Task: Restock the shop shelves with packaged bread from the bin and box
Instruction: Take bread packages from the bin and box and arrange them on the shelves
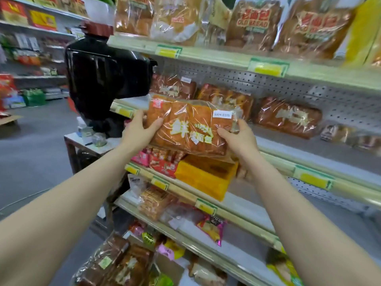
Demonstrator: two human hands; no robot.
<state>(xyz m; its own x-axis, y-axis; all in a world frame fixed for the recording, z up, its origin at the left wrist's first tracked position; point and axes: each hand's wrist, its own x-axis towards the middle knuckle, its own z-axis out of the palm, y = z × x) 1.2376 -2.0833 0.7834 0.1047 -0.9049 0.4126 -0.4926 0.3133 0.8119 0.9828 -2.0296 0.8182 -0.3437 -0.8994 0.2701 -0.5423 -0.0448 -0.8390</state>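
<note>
Bread pack point(189, 129) in clear wrap is held up before the middle shelf point(299, 146), left hand point(137, 131) gripping its left end and right hand point(240, 138) its right end, fingertips hidden behind it, its lower edge covering the top of a yellow box point(204, 179), packs at far right point(338, 133) too blurred to read.

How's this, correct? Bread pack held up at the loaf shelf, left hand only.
No. Head view shows both hands on the bread pack: left hand grips its left end, right hand its right end. It is held up at the loaf shelf.
</note>
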